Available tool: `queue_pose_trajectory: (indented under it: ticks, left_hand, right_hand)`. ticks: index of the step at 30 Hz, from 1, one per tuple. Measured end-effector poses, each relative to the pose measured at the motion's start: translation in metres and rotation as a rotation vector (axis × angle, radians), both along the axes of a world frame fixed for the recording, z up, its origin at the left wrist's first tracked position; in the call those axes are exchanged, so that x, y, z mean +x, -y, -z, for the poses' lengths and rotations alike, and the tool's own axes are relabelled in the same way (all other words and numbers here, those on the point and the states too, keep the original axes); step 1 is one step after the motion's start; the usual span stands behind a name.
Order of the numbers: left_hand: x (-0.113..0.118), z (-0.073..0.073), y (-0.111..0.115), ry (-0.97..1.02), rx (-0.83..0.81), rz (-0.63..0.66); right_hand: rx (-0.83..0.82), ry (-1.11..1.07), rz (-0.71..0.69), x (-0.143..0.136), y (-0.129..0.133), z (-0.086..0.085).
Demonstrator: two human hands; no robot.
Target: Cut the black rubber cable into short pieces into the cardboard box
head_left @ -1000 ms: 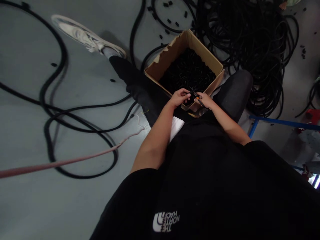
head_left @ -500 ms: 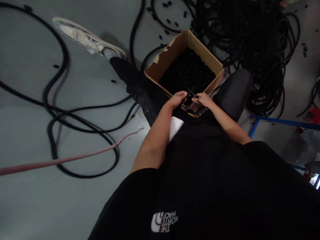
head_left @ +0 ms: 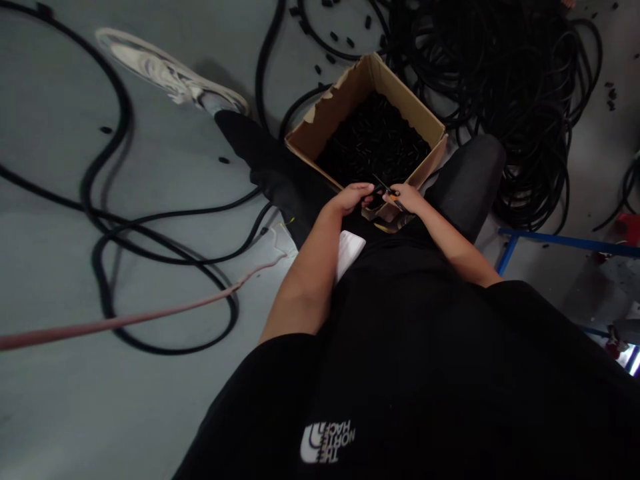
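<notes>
In the head view both my hands are close together over the near corner of a cardboard box (head_left: 416, 100). The box holds a heap of small black pieces (head_left: 375, 137). My left hand (head_left: 356, 195) is closed, pinching a small black piece (head_left: 377, 190) at its fingertips. In my right hand (head_left: 407, 199) is a tool with an orange and black handle and a thin dark blade, which looks like scissors (head_left: 395, 195). Its blade points toward the box and lies beside the black piece. Fingers hide much of both things.
Large coils of black hose (head_left: 490, 73) lie beyond the box on the right. More black hose (head_left: 125, 227) loops over the floor at left, crossed by a pink cord (head_left: 165, 312). A white phone-like object (head_left: 350, 250) rests by my left forearm. A blue frame (head_left: 560, 241) stands at right.
The view has shifted slightly, so the floor and box appear a little higher and further left. Both hands keep nearly the same place and the same hold.
</notes>
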State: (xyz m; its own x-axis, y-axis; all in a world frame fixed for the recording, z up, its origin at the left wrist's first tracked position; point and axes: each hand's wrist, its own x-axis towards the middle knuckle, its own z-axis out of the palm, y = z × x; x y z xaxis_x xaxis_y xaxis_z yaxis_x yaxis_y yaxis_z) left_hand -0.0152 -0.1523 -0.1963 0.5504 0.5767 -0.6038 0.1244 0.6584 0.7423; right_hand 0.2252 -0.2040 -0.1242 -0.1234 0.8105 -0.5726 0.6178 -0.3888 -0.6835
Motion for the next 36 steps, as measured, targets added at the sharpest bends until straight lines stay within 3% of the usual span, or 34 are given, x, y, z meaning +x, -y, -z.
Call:
queue_pose_trajectory:
  ticks: [5,8,14,20,30,36]
  left_hand:
    - [-0.001,0.001,-0.002,-0.005,0.042,-0.150]
    - [0.004,0.000,-0.001,-0.047,0.092,-0.245]
    - [0.026,0.001,0.002,-0.072,0.122,-0.152]
    - [0.022,0.009,-0.002,-0.067,0.053,-0.355]
    - [0.024,0.005,0.001,-0.030,0.081,-0.316]
    - [0.014,0.021,-0.006,-0.073,0.087,-0.407]
  right_hand:
    - [-0.102,0.034,0.081,-0.003,0.000,-0.003]
    - [-0.111,0.073,0.036,-0.005,0.000,-0.010]
    - [-0.092,0.179,-0.167,-0.018,-0.001,-0.019]
    - [-0.014,0.221,-0.044,-0.021,-0.003,-0.017]
    - [-0.049,0.393,-0.252,-0.026,-0.002,-0.031]
    - [-0.030,0.379,-0.216,-0.022,-0.002,-0.028]
